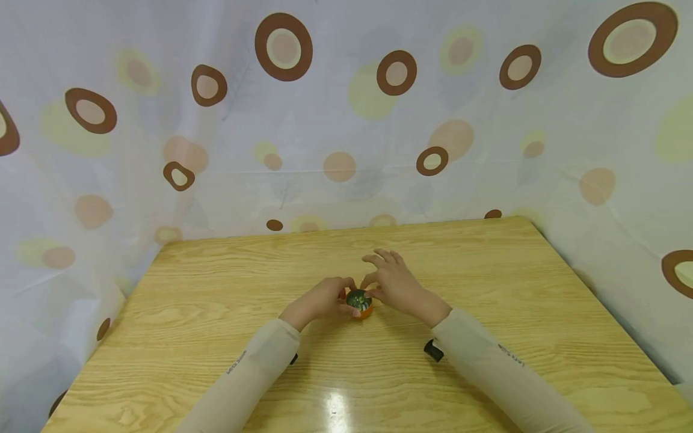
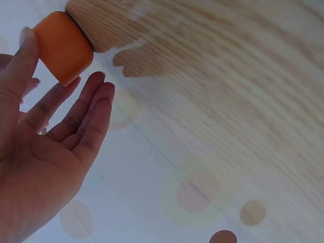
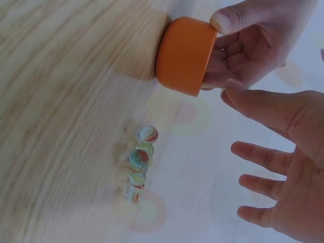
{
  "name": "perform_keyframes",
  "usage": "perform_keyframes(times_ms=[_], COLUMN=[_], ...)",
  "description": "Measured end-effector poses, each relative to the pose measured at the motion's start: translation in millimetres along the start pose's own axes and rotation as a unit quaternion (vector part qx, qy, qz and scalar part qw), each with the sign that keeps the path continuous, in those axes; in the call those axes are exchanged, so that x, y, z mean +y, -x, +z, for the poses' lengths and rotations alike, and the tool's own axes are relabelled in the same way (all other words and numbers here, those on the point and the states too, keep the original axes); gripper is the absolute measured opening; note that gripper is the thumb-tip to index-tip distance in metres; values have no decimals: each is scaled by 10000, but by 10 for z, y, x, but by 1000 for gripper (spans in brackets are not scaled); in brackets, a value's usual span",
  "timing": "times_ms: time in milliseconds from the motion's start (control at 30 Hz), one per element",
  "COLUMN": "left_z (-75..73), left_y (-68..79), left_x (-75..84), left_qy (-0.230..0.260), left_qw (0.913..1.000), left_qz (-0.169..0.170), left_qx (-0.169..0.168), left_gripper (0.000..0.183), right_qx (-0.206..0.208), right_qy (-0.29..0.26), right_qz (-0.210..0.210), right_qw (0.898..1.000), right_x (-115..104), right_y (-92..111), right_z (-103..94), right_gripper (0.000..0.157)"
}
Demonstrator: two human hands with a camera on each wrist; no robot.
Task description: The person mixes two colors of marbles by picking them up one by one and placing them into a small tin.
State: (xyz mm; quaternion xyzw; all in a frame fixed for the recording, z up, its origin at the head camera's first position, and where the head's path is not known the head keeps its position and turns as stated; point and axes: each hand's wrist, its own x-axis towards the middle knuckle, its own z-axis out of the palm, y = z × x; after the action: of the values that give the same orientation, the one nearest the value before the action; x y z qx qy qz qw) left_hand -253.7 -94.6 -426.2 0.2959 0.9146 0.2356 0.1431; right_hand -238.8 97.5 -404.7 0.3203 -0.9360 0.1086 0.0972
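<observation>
A small orange bowl [image 1: 364,313] stands upright on the wooden table, its inside dark and shiny with greenish glints. My left hand [image 1: 326,297] holds it at the rim, thumb on the near side and a finger on the far side; its other fingers stretch out past the bowl [image 2: 63,48] in the left wrist view. At the right of the rim is my right hand [image 1: 399,285], thumb and index tips close together there, other fingers spread. Several glass marbles [image 3: 138,159] lie on the table beside the bowl, below the right hand; in the head view that hand hides them.
The light wooden table [image 1: 216,270] reaches back to a white curtain [image 1: 325,120] with brown and peach spots, which also hangs along both sides. A black strap piece [image 1: 434,350] shows under the right sleeve. Light reflects off the table's near part.
</observation>
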Motion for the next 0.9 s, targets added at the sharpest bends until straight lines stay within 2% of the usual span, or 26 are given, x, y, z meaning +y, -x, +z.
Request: perform_keyframes(times_ms=[267, 567, 900], left_z=[-11, -10, -8], left_y=[17, 9, 15], left_x=[7, 17, 25], left_qy=[11, -108, -117], left_qw=[10000, 9999, 9999], left_qz=[-55, 11, 0], left_qx=[-23, -11, 2], left_gripper=[44, 44, 44], right_qx=[109, 147, -24], right_qy=[-189, -272, -271], right_qz=[237, 523, 857], right_qw=[9995, 9982, 9960], right_x=[132, 403, 670], right_y=[10, 31, 33], right_z=[-67, -125, -81], right_gripper=[13, 9, 10])
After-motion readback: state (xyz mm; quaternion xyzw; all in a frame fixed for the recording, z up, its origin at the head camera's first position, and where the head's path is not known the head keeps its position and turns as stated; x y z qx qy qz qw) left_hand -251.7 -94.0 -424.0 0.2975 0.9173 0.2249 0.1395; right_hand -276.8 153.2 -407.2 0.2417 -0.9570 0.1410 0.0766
